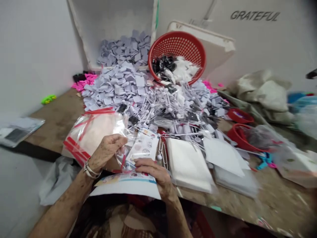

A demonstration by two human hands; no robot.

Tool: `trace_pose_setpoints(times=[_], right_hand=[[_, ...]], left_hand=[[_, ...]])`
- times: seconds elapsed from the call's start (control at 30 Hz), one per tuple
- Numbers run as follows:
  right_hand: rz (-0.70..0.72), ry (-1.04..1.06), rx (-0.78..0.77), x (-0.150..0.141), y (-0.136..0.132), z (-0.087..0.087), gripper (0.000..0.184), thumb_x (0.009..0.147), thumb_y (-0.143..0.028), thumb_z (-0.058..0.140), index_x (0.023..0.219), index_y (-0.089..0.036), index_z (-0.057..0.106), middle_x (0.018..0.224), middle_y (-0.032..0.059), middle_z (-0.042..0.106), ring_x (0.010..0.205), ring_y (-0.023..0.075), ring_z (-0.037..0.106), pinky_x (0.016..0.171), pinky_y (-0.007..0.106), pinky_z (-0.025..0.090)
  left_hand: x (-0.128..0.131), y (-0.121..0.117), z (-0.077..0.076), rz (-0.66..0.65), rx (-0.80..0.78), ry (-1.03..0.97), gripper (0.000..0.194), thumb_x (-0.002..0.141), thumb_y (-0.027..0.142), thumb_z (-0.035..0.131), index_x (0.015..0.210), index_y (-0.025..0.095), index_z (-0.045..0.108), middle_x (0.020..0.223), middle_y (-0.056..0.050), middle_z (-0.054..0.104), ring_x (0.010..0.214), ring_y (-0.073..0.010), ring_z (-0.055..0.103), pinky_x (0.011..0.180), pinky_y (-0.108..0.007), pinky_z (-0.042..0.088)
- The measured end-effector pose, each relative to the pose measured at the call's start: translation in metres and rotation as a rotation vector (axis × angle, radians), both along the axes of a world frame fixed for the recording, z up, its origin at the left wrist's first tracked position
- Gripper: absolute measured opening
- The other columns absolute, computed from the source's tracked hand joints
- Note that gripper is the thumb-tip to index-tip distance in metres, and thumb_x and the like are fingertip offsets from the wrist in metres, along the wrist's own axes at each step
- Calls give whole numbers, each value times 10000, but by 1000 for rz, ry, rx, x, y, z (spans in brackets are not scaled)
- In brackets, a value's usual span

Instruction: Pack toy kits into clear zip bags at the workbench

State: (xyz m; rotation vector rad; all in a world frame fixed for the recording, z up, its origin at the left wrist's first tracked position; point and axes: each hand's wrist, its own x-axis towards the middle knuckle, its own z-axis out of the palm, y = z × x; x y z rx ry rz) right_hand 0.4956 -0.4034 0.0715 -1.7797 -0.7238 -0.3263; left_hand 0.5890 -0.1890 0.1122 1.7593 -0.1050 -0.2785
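My left hand [111, 149] is closed in a pinch at the red strip [123, 161] of a clear plastic bag [128, 148]; the fingertips are slightly blurred. In the bag lies a white printed card [145, 145]. My right hand [156, 173] is bent over the near edge of the bag, fingers together, thumb hidden. Below both hands, a printed sheet [123, 189] juts past the table's front edge. Beside my left wrist lies a stack of clear bags with red strips [99, 129]. Right of my right hand is a stack of white bags [185, 162].
Grey-white plastic pieces [121, 84] are heaped across the table [53, 132]. A red basket [177, 43] holds black and white packets. White-handled parts [160, 102] lie before it. Red bowls [239, 132] and white sheets [223, 155] sit at right. A white bin [114, 19] stands behind.
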Motion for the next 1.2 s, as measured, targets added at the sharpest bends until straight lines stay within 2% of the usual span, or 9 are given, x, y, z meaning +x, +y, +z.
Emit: trace_pose_setpoints(times=[0.2, 0.3, 0.4, 0.6, 0.73, 0.87, 0.97, 1.1, 1.2], right_hand=[[25, 24, -107, 4, -13, -6, 259, 983, -259, 489, 1157, -224, 678, 1215, 132, 681, 1199, 231, 622, 1022, 390, 500], [63, 65, -136, 5, -16, -8, 259, 991, -261, 472, 1145, -225, 676, 1258, 129, 657, 1248, 220, 589, 1044, 366, 482], [110, 124, -130, 4, -17, -9, 242, 988, -254, 479, 1093, -216, 694, 1265, 128, 650, 1257, 211, 581, 1029, 327, 486], [78, 231, -122, 1, -21, -17, 268, 987, -333, 490, 1055, -216, 721, 1288, 134, 645, 1229, 223, 604, 1032, 333, 482], [43, 299, -65, -1, -25, -17, 277, 960, -402, 541, 1038, -227, 741, 1322, 134, 635, 1255, 259, 588, 1036, 374, 486], [73, 361, 44, -7, -28, -17, 324, 937, -484, 564, 1042, -241, 750, 1369, 122, 604, 1190, 272, 630, 1004, 408, 527], [124, 426, 158, -13, -26, -19, 250, 918, -442, 618, 1020, -266, 762, 1348, 92, 610, 1111, 262, 673, 954, 411, 572], [-133, 383, 379, -10, -16, -24, 183, 893, -417, 663, 916, -280, 782, 1423, 57, 543, 1269, 309, 564, 923, 446, 597], [-263, 403, 503, 1, -12, -29, 118, 883, -368, 685, 891, -291, 775, 1513, 12, 466, 1381, 317, 450, 1003, 502, 542]], left_hand=[[-14, 16, 12, 421, 610, -721, 392, 845, 465, 658, 1110, 178, 631, 946, -69, 675, 913, -235, 619, 875, -393, 472], [-25, 4, 12, -74, 692, -942, 396, 857, 422, 677, 1180, 198, 630, 1198, -112, 629, 1136, -282, 533, 983, -449, 414], [-24, -11, -1, -521, 743, -831, 430, 876, 399, 663, 1253, 200, 607, 1313, -114, 587, 1207, -296, 479, 958, -448, 417], [-17, -22, -35, -550, 785, -832, 199, 939, 191, 526, 1037, 184, 699, 1062, -71, 687, 1040, -241, 564, 932, -433, 411], [-17, -20, -40, -452, 735, -917, 250, 930, 133, 488, 1074, 160, 691, 1034, -85, 707, 992, -230, 602, 904, -417, 455], [-13, -17, -29, -305, 517, -794, 298, 953, 156, 433, 1076, 158, 705, 1042, -97, 737, 996, -219, 649, 929, -411, 489], [-14, -15, -12, -157, 173, -450, 256, 940, 258, 515, 1029, 169, 738, 1052, -80, 749, 1003, -214, 672, 942, -368, 506], [-20, -16, 6, -108, -319, 99, 286, 875, 364, 652, 1011, 131, 749, 979, -106, 764, 873, -215, 709, 824, -336, 557], [-24, -20, 10, -170, -581, 243, 284, 839, 350, 711, 986, 110, 747, 947, -132, 763, 807, -208, 719, 785, -338, 570]])
